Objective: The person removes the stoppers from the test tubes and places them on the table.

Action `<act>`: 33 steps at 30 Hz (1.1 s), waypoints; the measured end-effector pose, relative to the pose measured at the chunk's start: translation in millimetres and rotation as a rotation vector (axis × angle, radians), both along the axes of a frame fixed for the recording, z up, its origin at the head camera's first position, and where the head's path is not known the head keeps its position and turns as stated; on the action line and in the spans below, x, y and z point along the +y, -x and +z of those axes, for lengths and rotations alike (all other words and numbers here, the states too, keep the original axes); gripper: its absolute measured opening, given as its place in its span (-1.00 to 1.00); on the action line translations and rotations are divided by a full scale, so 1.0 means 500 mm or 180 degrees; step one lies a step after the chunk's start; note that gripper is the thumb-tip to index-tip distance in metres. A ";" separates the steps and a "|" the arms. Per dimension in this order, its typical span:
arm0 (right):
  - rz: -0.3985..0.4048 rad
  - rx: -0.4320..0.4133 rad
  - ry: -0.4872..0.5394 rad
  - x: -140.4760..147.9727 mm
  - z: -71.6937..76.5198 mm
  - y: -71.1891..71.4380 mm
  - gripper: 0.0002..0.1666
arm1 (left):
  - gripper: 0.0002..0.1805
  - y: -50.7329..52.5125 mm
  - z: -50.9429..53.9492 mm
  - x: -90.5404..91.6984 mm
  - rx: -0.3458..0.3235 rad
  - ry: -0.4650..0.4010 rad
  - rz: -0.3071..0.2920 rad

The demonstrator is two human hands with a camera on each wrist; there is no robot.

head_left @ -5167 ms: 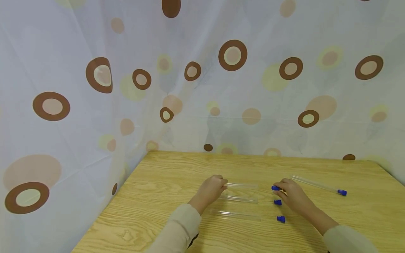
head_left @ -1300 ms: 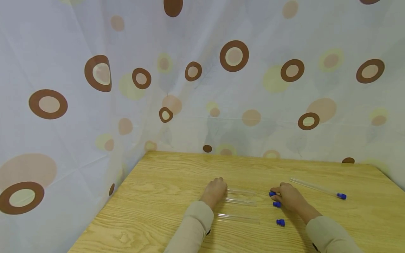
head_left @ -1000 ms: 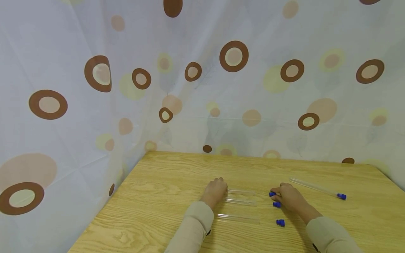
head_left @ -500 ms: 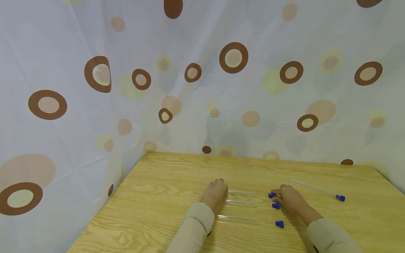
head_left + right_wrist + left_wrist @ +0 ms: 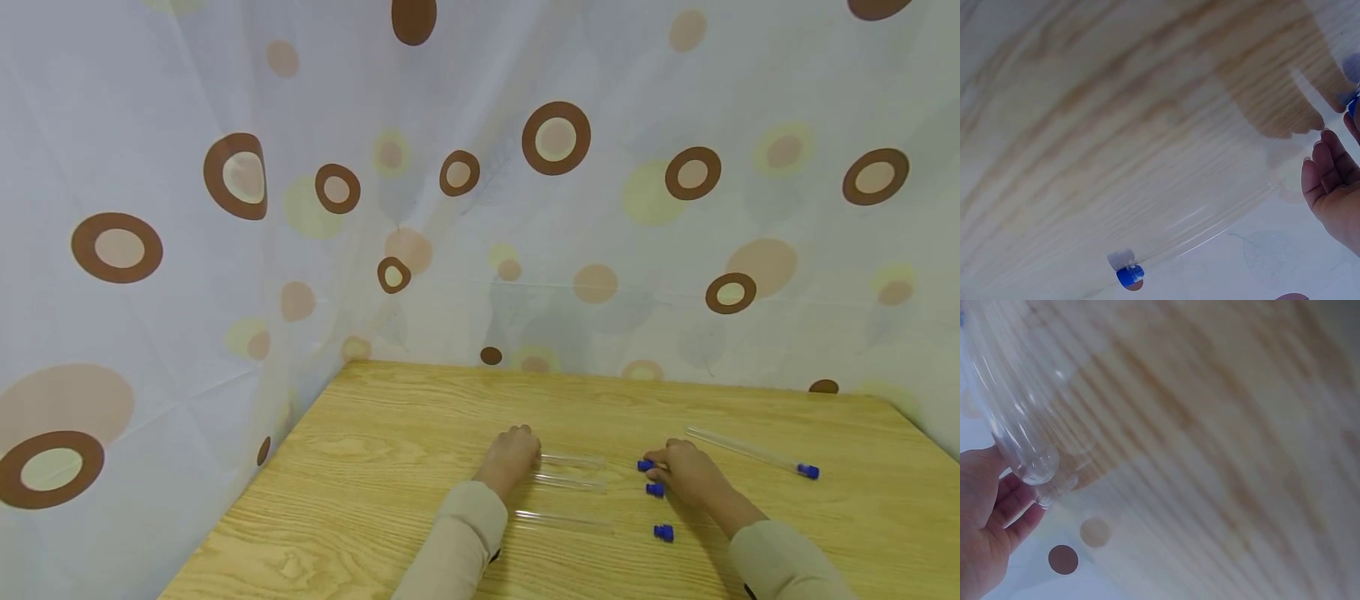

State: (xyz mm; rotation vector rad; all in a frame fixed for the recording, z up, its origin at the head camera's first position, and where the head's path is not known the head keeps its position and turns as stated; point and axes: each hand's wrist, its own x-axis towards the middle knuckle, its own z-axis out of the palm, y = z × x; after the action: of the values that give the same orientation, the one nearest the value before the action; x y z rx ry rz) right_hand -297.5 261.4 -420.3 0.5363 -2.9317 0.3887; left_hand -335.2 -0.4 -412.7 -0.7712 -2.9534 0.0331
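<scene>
On the wooden table three clear test tubes lie side by side: a far tube (image 5: 573, 459), a middle tube (image 5: 570, 483) and a near tube (image 5: 562, 522). My left hand (image 5: 510, 458) pinches the far tube at its left end; in the left wrist view two rounded tube ends (image 5: 1038, 465) show by the fingers. To the right, my right hand (image 5: 688, 473) pinches a blue cap (image 5: 644, 466) between thumb and index finger, roughly in line with the far tube but apart from it. Its other fingers (image 5: 1329, 165) extend loosely. A second cap (image 5: 655, 490) and a third cap (image 5: 663, 532) lie nearer.
A test tube (image 5: 742, 446) with a blue cap (image 5: 807, 472) on its right end lies slantwise beyond the right hand. Behind the wooden table (image 5: 360, 433) and along its left side hangs a white curtain (image 5: 450, 108) with round brown patterns.
Compared with about five seconds ago, the far tube and the pinched cap have come closer to the middle tube and second cap, with both hands. Over the last second the hands barely move.
</scene>
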 end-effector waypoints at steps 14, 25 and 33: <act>0.0189 0.0048 -0.0052 0.003 -0.005 0.005 -0.69 | -0.82 0.003 -0.006 -0.003 -0.0015 -0.0109 -0.0016; 0.0173 0.0154 -0.0103 0.005 -0.002 -0.001 -0.72 | -0.82 0.000 -0.002 -0.001 0.0033 -0.0079 -0.0072; 0.0148 0.0121 -0.0102 0.009 0.002 -0.007 -0.68 | -0.85 0.004 -0.005 0.001 0.0065 -0.0093 -0.0092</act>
State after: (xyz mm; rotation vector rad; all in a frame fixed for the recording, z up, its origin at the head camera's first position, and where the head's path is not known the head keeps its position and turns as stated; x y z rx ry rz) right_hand -294.2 266.0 -419.2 0.6101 -2.8982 0.3336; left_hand -337.0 0.3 -415.3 -0.8048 -2.9160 -0.0039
